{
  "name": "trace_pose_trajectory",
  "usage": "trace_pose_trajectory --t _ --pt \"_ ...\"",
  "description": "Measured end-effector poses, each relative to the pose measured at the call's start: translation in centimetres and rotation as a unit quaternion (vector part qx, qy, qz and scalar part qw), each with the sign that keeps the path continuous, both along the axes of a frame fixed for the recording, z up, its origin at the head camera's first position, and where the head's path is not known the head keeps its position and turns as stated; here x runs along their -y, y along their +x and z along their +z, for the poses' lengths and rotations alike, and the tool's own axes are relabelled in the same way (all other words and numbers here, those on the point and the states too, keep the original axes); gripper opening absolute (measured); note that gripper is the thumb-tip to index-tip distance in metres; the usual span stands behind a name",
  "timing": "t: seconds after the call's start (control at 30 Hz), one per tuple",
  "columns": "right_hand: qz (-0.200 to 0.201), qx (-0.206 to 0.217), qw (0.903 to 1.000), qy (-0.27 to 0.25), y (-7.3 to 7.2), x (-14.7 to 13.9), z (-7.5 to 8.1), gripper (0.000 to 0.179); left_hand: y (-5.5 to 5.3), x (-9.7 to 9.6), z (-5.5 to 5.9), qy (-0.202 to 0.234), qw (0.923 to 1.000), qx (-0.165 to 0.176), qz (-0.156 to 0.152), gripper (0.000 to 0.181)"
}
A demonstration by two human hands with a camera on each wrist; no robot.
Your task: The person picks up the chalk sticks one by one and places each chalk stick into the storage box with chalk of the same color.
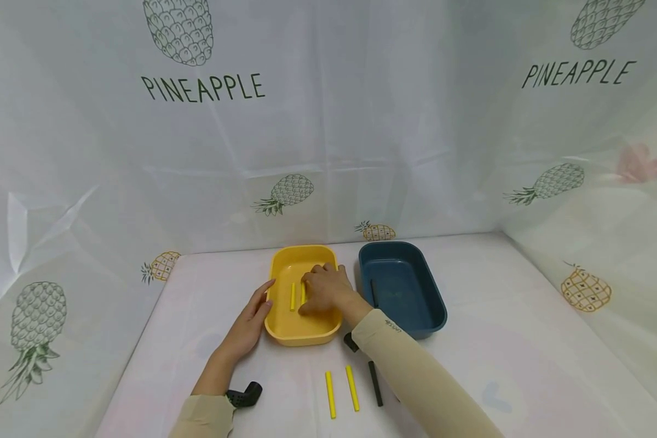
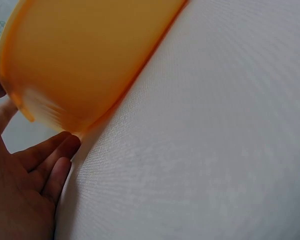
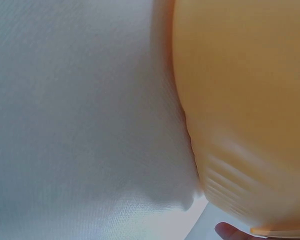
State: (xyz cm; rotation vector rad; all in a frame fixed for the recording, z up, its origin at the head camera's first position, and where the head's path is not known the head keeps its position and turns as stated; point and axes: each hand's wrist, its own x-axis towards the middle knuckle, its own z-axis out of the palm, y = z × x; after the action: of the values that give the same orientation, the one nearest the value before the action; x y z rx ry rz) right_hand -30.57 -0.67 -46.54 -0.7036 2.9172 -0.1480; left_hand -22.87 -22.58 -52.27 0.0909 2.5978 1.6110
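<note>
At centre frame, the left hand (image 1: 249, 322), fingers loosely extended, touches the yellow tray (image 1: 298, 327); inside, the right hand (image 1: 326, 288) curves over a stick (image 1: 303, 293), its grip impossible to tell.

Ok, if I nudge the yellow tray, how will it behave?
The yellow tray is probably light and fairly stiff, given its thin, smooth, plastic-looking walls. Low and broad, it seems likelier to slide than tip. The yellow sticks inside might roll or shift.
</note>
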Motion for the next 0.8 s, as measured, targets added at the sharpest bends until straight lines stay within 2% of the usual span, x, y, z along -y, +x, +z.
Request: trace_pose_trajectory --t 0.4,0.8 --pt "0.002 0.011 0.9999 -0.008 -0.03 0.03 0.13 0.073 0.29 -0.01 0.22 -0.008 0.9999 0.0 0.007 0.047" --pt "-0.005 0.028 0.9978 -0.061 0.03 -0.32 0.67 0.072 0.22 0.0 0.13 0.0 0.9999 0.008 0.008 0.047"
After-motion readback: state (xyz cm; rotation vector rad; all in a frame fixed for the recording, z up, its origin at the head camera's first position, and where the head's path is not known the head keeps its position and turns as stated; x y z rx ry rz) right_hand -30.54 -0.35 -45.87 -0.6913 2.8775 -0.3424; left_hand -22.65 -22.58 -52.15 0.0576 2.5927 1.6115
